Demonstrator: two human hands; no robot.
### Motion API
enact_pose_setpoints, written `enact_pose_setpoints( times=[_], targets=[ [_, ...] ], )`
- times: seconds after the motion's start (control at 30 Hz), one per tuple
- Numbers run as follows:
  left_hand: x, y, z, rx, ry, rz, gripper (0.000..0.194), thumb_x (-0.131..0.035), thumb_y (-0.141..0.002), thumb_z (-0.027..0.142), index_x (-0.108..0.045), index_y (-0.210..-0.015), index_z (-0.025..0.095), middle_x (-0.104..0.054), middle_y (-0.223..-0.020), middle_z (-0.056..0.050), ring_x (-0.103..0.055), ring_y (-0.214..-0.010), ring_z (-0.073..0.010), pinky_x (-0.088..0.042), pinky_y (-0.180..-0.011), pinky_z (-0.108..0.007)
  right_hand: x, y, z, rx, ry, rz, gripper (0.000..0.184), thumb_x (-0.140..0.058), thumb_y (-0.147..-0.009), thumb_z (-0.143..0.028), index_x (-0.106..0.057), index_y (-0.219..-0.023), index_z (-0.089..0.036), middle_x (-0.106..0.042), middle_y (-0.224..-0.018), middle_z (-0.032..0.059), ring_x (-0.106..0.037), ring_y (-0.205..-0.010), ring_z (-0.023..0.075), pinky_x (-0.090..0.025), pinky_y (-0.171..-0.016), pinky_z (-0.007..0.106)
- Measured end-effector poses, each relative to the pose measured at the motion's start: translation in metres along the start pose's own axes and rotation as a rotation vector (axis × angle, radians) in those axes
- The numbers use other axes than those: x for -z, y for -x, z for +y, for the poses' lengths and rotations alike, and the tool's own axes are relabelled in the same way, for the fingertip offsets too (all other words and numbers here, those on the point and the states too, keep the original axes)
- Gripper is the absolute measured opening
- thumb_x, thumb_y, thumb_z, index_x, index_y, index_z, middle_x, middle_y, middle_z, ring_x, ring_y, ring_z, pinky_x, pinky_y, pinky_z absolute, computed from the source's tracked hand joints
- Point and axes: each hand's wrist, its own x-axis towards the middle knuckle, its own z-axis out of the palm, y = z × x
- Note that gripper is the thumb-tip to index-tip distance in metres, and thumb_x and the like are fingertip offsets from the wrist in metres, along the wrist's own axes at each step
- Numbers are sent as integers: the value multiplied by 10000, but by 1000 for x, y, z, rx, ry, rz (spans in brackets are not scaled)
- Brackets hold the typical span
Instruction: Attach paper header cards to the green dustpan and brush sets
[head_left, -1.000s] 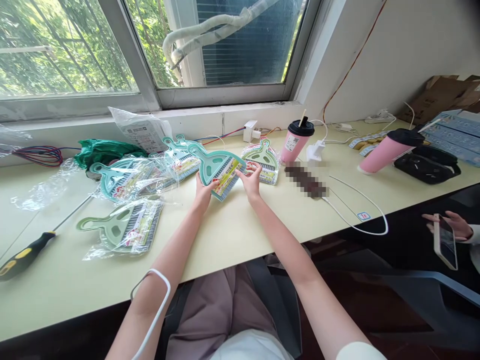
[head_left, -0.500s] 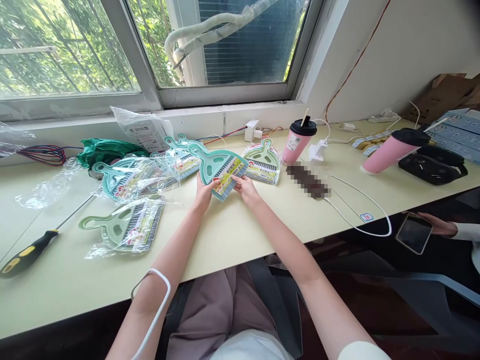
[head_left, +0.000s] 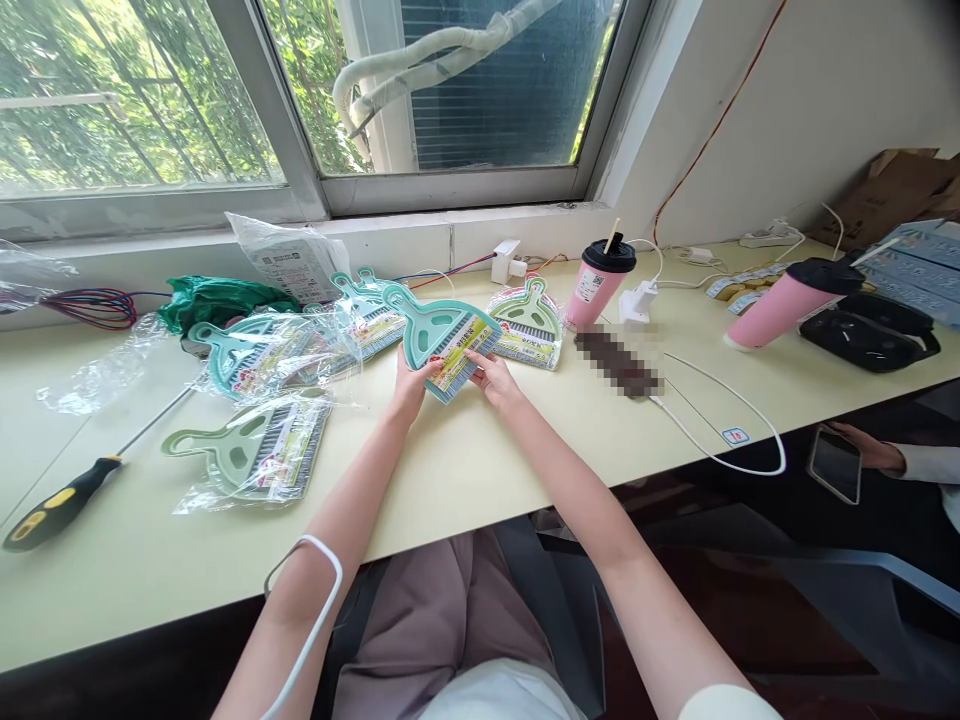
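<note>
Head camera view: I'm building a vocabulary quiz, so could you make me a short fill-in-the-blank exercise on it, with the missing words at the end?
The left hand and the right hand are holding one and the ____ dustpan set.
Both drink cups have black lids and ____ sides.
The screwdriver has a black handle with ____ patches.
At the far right, another person's hand holds a ____.

Missing words, in order: same; pink; yellow; phone.

Dark object (head_left: 619,365) pixelated; blue boxes (head_left: 909,268) cut by right edge.
</note>
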Motion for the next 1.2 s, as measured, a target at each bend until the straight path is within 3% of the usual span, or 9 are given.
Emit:
enact_pose_setpoints(
  times=[0.4, 0.67, 0.8, 0.87, 0.93, 1.0, 1.03, 1.1, 1.2],
  targets=[
    [0, 3, 1, 30, 7, -6, 762, -796, -598, 196, -494, -1293, 270, -638, -1158, -64, -644, -1037, -234, -536, -907, -389, 0, 0, 0, -18, 6, 28, 210, -743, -740, -163, -626, -902, -226, -763, -810, -10, -740, -815, 170, -627, -819, 307],
    [0, 2, 1, 15, 16, -6, 699, -839, -582, 260, -541, -1214, 244, -650, -1101, -52, -653, -1024, -238, -537, -920, -411, -3, 2, -1, 16, -1, 29, 221, -801, -670, -153, -651, -822, -207, -774, -836, 12, -746, -868, 194, -633, -835, 326],
    [-1, 2, 6, 42, 8, -26, 557, -762, -740, 449, -564, -1219, 246, -665, -1119, -75, -660, -1054, -267, -543, -903, -440, -2, 2, -1, 79, -27, 9, 242, -822, -639, -180, -659, -816, -209, -777, -863, 22, -744, -909, 208, -632, -855, 343],
    [2, 1, 13, 2, -35, 68, 470, -619, -845, 563, -587, -1184, 239, -672, -1071, -80, -669, -1028, -273, -545, -881, -452, -1, 2, -2, 110, -47, 1, 227, -816, -639, -191, -670, -812, -206, -778, -887, 28, -742, -937, 213, -629, -872, 341],
    [12, -1, 24, -166, -134, 278, 428, -502, -908, 588, -606, -1116, 228, -662, -1043, -87, -660, -1032, -271, -529, -913, -464, 1, 1, -5, 134, -67, 13, 216, -810, -633, -187, -677, -803, -205, -778, -895, 30, -739, -962, 221, -626, -889, 348],
    [30, -4, 38, -390, -290, 493, 350, -474, -940, 523, -617, -1061, 226, -636, -1118, -104, -604, -1149, -279, -464, -1031, -483, 3, 0, -8, 152, -85, 42, 208, -804, -628, -177, -675, -788, -210, -778, -893, 29, -736, -984, 228, -624, -906, 359],
    [41, -6, 44, -468, -395, 545, 296, -497, -937, 473, -624, -1049, 230, -608, -1203, -111, -535, -1252, -288, -396, -1110, -492, 4, -1, -10, 158, -94, 57, 204, -799, -628, -172, -674, -785, -213, -778, -894, 27, -735, -993, 228, -622, -914, 363],
    [67, -10, 53, -502, -588, 601, 224, -548, -905, 375, -639, -1051, 233, -544, -1327, -126, -364, -1414, -322, -248, -1204, -534, 6, -2, -12, 162, -112, 83, 197, -786, -633, -164, -676, -787, -218, -778, -894, 24, -734, -1002, 225, -621, -922, 362],
    [98, -16, 51, -354, -803, 573, 326, -668, -784, 328, -639, -1090, 217, -480, -1425, -168, -205, -1492, -389, -104, -1215, -629, 8, -4, -12, 158, -131, 102, 196, -779, -636, -157, -680, -793, -220, -780, -885, 21, -737, -990, 211, -620, -919, 340]
  ],
)
